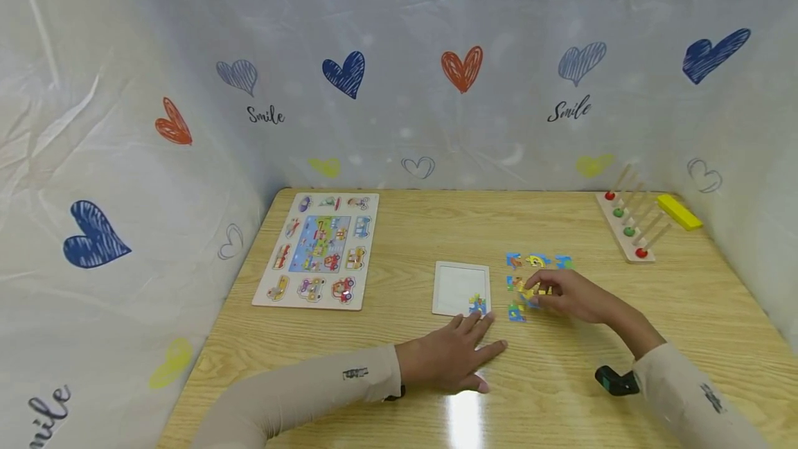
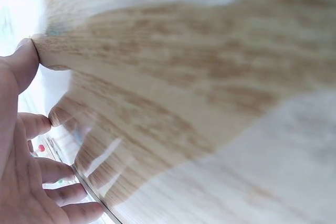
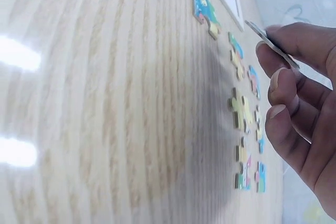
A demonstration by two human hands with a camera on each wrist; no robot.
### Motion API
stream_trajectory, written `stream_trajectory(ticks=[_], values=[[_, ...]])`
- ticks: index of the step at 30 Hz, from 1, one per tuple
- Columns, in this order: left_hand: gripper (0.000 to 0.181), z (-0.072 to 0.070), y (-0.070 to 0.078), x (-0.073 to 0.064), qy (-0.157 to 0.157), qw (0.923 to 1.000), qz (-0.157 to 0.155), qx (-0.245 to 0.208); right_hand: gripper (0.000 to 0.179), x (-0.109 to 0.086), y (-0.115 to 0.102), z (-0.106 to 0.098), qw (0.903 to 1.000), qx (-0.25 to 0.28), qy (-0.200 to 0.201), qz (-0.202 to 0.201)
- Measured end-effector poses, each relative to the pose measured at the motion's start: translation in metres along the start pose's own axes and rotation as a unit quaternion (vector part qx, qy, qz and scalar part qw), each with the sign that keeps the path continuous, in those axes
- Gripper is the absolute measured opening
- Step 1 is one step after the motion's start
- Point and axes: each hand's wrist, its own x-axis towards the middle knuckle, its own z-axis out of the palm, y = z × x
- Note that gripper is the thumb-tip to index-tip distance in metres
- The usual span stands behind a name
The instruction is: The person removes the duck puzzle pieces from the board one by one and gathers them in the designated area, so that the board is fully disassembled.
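Observation:
My right hand (image 1: 573, 295) pinches a thin jigsaw piece (image 3: 270, 43) between thumb and forefinger, lifted above the tabletop. Beneath and around it lie several loose jigsaw pieces (image 1: 516, 312) in blue, yellow and green, set out in rough rows; the hand covers part of them. To their left is a white square puzzle frame (image 1: 458, 287), with a colourful piece (image 1: 477, 303) in its lower right corner. Spread fingers of my left hand (image 1: 445, 355) rest at the frame's near edge, the thumb apart on the wood. That hand holds nothing.
A wooden vehicle puzzle board (image 1: 319, 251) lies at the left of the table. At the back right stands a peg rack (image 1: 625, 227) with red and green beads, beside a yellow block (image 1: 679, 212). A heart-printed curtain (image 1: 399, 123) borders the table.

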Motion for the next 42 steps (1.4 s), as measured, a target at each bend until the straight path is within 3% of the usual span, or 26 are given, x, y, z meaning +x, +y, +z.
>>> stream_trajectory(ticks=[8,13,31,42], values=[[0.072,0.002,0.000,-0.001,0.003,1.0000,0.003,-0.005,0.024,-0.018,0.008,0.003,0.9997,-0.005,0.021,0.012],[0.071,0.000,0.000,-0.002,0.002,0.9999,0.002,-0.015,0.014,-0.025,0.012,0.007,0.9991,-0.005,0.041,0.010],[0.072,0.002,0.001,-0.002,-0.002,0.9996,-0.002,-0.028,0.007,-0.027,0.014,0.021,0.9955,-0.067,0.065,0.020],[0.071,0.003,0.000,-0.003,0.005,0.9992,-0.001,-0.039,0.023,-0.029,0.017,0.019,0.9928,-0.096,0.065,0.030]])
